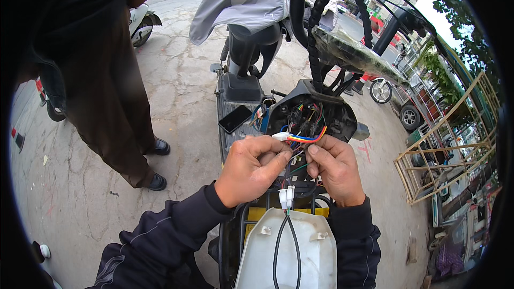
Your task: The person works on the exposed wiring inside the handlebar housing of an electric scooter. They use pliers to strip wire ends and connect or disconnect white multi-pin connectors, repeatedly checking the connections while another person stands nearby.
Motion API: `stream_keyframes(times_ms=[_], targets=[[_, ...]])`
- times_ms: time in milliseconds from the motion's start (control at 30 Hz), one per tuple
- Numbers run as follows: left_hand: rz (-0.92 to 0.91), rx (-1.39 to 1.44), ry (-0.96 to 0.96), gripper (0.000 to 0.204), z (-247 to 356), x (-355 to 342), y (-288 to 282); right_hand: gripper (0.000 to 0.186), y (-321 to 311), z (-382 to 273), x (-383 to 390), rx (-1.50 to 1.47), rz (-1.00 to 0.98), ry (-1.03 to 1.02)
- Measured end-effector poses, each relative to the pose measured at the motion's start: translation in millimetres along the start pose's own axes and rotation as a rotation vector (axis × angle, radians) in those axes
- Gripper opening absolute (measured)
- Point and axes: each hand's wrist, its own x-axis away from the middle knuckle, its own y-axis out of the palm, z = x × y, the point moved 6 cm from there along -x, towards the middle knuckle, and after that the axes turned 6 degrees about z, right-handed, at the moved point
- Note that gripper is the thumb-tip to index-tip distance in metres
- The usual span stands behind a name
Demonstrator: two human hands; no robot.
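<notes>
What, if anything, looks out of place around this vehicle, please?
The black phone lies loose on the footboard, where it might slip off; the dark housing gapes open, its coloured wires exposed.

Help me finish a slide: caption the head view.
Two hands at coloured wires before an open black housing, a dark phone lying to the left.

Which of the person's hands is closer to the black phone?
Left. The left hand is just below the black phone in the picture; the right hand is farther off, below and right.
</notes>
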Motion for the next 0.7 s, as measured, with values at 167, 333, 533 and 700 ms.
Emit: stream_keyframes(times_ms=[167,333,533,700], targets=[[0.054,-0.171,0.303,0.003,17,-1,1,0.016,-1,-1,-1,-0.004,0.015,-0.024],[0.050,-0.248,0.199,0.010,17,-6,9,0.014,0,-2,-1,0.001,0.016,-0.054],[0.024,-0.156,0.051,0.013,7,-9,13,0.013,1,-5,0,0.055,0.039,-0.091],[0.001,-0.007,-0.065,0.016,-4,-11,13,0.016,0,-5,0,0.112,0.072,-0.098]])
